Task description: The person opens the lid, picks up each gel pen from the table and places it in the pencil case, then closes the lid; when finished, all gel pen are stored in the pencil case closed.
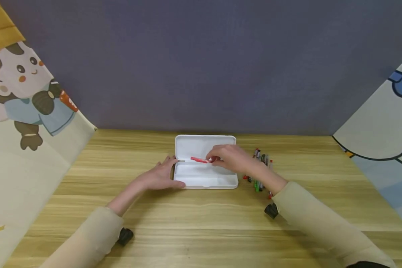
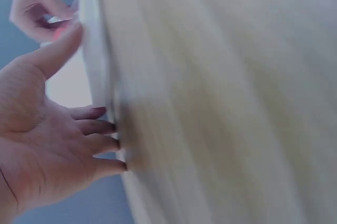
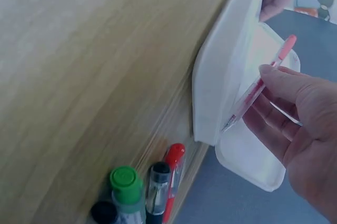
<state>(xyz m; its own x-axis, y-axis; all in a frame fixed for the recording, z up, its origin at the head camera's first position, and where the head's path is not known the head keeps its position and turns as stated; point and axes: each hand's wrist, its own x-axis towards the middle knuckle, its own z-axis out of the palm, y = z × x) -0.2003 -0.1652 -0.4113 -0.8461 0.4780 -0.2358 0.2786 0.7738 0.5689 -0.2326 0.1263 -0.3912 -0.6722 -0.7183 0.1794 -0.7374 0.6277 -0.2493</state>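
Note:
A white pencil case (image 1: pixel 206 181) lies on the table with its lid (image 1: pixel 187 145) folded back. My right hand (image 1: pixel 231 156) pinches a red-capped pen (image 1: pixel 198 160) between thumb and fingers over the case, close to the hinge line. In the right wrist view the pen's clear barrel (image 3: pixel 247 100) slants down inside the case and its red cap (image 3: pixel 287 46) points up. At the case's left end, my left hand (image 1: pixel 160 175) rests with fingers spread. Its thumb (image 2: pixel 66 47) lies at the front corner, and the other fingertips touch down beside the end wall.
Several pens with red, black and green caps lie in a loose group right of the case, under my right forearm; a green-capped pen (image 3: pixel 126 184) is among them. A dark grey panel (image 1: pixel 201 74) stands behind the wooden table (image 1: pixel 187 230).

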